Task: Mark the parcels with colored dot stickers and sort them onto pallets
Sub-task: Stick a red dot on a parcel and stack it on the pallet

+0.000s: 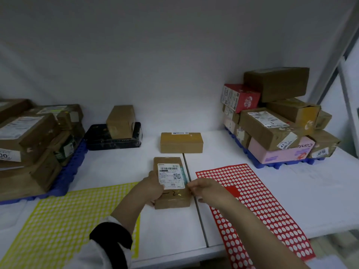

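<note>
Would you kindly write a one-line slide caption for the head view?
Left hand grips a labelled parcel, right hand at its edge, between yellow sticker sheet and red sticker sheet.

Matt cardboard parcel (171, 199), glossy paper label (171, 175), blue plastic pallet (66, 181)

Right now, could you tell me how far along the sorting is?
Done: a left stack and a right stack sit on blue pallets, one box on the black pallet. In hand: the left hand holds the labelled parcel, the right hand at its edge. Left: that parcel and the parcel behind it.
</note>
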